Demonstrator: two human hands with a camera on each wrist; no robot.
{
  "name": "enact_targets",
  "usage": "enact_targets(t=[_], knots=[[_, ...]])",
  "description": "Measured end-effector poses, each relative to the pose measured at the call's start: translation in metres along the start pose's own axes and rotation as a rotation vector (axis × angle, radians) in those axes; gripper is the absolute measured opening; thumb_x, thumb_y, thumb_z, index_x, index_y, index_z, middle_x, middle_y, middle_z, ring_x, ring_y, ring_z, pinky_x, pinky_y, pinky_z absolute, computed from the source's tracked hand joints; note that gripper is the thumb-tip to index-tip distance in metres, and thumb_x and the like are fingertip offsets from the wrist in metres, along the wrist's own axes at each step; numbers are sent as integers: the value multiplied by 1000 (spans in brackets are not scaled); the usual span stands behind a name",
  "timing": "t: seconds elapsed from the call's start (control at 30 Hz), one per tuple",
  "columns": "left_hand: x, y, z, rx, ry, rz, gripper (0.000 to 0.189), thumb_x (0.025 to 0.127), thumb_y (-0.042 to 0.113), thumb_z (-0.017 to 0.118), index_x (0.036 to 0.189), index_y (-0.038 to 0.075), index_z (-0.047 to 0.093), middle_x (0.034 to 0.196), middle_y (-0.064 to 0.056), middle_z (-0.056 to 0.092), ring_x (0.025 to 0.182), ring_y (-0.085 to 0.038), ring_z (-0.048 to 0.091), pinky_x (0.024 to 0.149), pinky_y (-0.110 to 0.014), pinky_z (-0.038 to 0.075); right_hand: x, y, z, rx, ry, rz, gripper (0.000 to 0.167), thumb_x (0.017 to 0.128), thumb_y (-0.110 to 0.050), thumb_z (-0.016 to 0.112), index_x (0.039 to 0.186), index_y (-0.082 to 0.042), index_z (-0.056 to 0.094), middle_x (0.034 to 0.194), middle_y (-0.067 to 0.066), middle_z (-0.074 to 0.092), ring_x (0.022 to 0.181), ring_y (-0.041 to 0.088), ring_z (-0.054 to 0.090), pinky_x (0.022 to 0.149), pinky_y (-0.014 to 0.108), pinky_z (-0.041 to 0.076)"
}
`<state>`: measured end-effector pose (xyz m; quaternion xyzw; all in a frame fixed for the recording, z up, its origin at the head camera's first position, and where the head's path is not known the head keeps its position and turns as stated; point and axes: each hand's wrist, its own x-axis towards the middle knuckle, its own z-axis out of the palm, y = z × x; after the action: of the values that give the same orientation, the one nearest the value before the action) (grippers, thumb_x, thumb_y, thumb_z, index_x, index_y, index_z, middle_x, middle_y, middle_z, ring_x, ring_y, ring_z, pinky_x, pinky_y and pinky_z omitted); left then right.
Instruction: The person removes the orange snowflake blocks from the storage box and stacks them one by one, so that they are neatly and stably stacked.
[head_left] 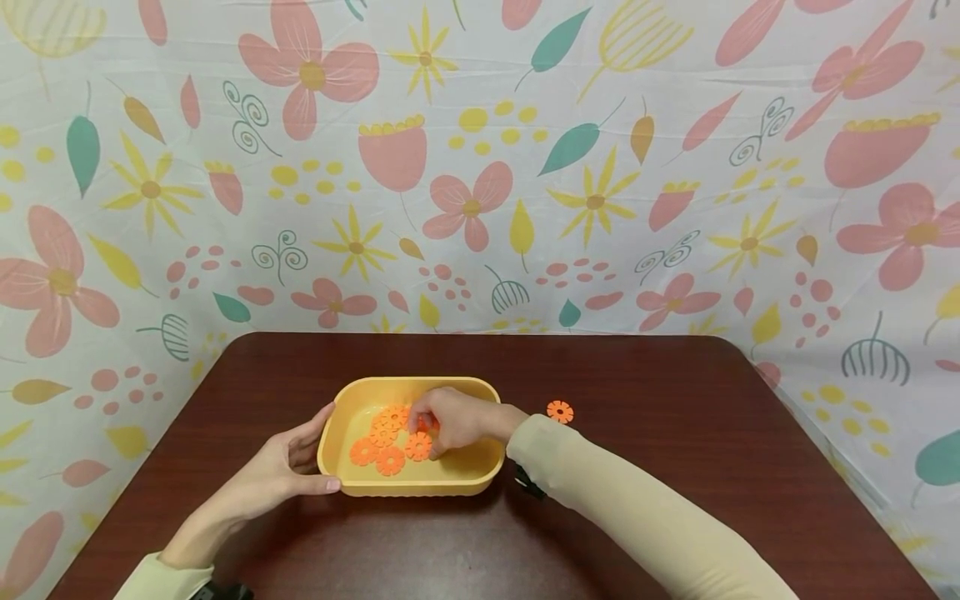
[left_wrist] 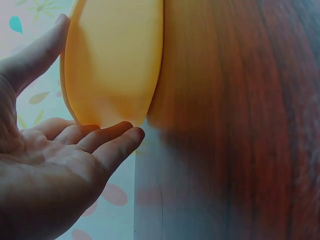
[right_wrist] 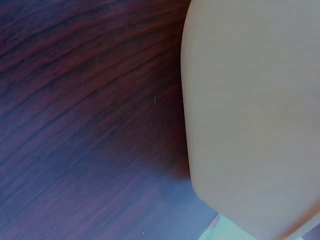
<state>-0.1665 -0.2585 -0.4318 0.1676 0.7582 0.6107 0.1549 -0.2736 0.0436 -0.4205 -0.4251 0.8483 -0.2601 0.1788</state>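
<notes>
A yellow plastic basin (head_left: 450, 482) sits on the table with several orange notched discs (head_left: 390, 460) lying in its left and middle part. My left hand (head_left: 273, 475) grips the basin's left end, thumb at the near corner and forefinger at the far one. Seen from the left wrist, the thumb presses one side of the basin (left_wrist: 117, 60) and the other fingers bend at its end. Reaching over the right rim, my right hand (head_left: 457, 417) has curled fingers among the discs and pinches one, partly hidden. The basin's outer wall (right_wrist: 250, 110) fills much of the right wrist view, without the hand.
One more orange disc (head_left: 560, 411) lies on the dark wooden table (head_left: 637, 375), right of the basin and behind the right forearm. A flower-printed cloth (head_left: 480, 275) hangs behind and beside the table.
</notes>
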Motion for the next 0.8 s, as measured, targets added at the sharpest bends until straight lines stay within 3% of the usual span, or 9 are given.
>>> enact_targets(t=[0.33,0.8], knots=[[-1,-1,-1,3,3,-3,104,90,4,83,168,2,14,173,-21,13,146,-49,37,98,-26,50,-1,-3,1,20,0,-21,41,73,4,95,99,-10,66,90,6,65,82,13,55,75,23,45],[0,-1,-1,10,4,-1,104,90,4,83,168,1,14,173,-21,13,147,-48,36,100,-25,48,-2,-1,-2,79,-45,-51,43,73,6,91,110,-6,74,92,12,65,86,26,58,72,22,44]])
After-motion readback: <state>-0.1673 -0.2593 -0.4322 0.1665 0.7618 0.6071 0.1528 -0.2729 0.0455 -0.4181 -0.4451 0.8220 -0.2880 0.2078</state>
